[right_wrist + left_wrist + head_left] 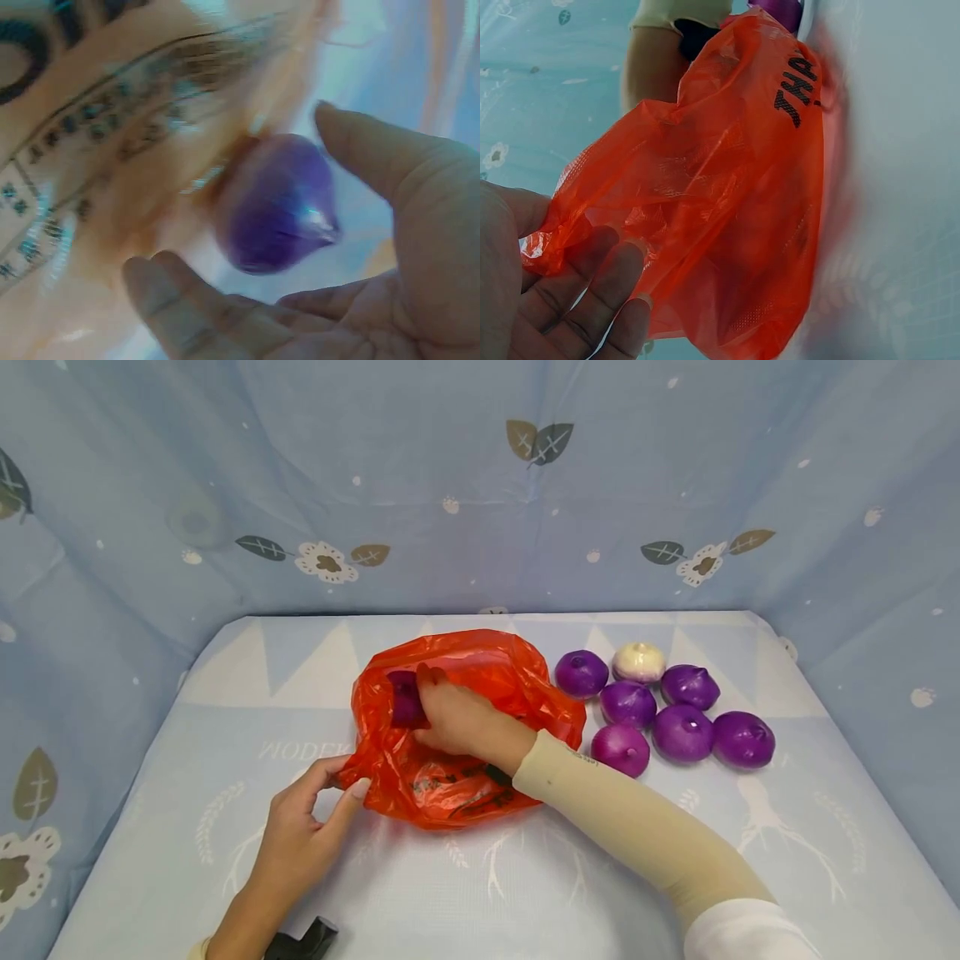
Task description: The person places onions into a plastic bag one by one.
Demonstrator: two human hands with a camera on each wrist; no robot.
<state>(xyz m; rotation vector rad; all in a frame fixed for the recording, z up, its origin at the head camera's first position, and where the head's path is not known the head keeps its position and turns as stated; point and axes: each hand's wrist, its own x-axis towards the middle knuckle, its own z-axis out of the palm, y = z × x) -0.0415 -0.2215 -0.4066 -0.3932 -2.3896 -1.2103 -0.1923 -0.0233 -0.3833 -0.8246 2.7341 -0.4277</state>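
Note:
An orange-red plastic bag (480,672) lies open in the middle of the table. My left hand (348,777) pinches its near-left edge between thumb and fingers; the left wrist view shows those fingers (619,277) on a fold of the bag (727,187). My right hand (442,706) reaches into the bag's mouth, its fingertips against a purple onion (405,697) inside. In the right wrist view that onion (277,202) lies just past the spread thumb and straight fingers of my right hand (229,187), with the printed bag wall (112,135) behind it.
Several purple onions (682,731) and one white onion (639,661) lie grouped right of the bag. A small black object (307,937) sits at the near edge by my left wrist. Blue patterned cloth walls (480,485) close in the table on three sides.

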